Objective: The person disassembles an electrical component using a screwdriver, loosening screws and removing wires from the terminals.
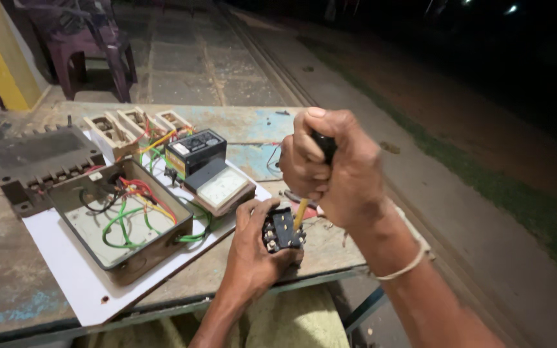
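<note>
The right hand [333, 164] is clenched in a fist round the dark handle of a screwdriver [300, 213]. The tool's long axis runs steeply, nearly upright, leaning a little so the handle sits up and to the right and the yellowish shaft points down and left. Its tip meets the top face of a small black switch block [281, 229]. Most of the handle is hidden inside the fist; only a dark bit shows between thumb and fingers.

The left hand [253, 248] cups the block from the left and below, fingers wrapped round its side, pressing it to the table [8, 283]. The block lies directly under the right hand, its terminal face turned up toward the camera.

The block sits close to the table's near edge, with the front rim just below the left wrist. To the right the table ends soon and open ground follows. To the left, just beside the left hand, lies a white sheet [66, 258] carrying an open metal box [124, 222] with red and green wires, a meter [222, 188] and a black unit [195, 149]. Fuse carriers [133, 125] stand further back, and a grey ribbed cover [33, 161] lies at the far left.
</note>
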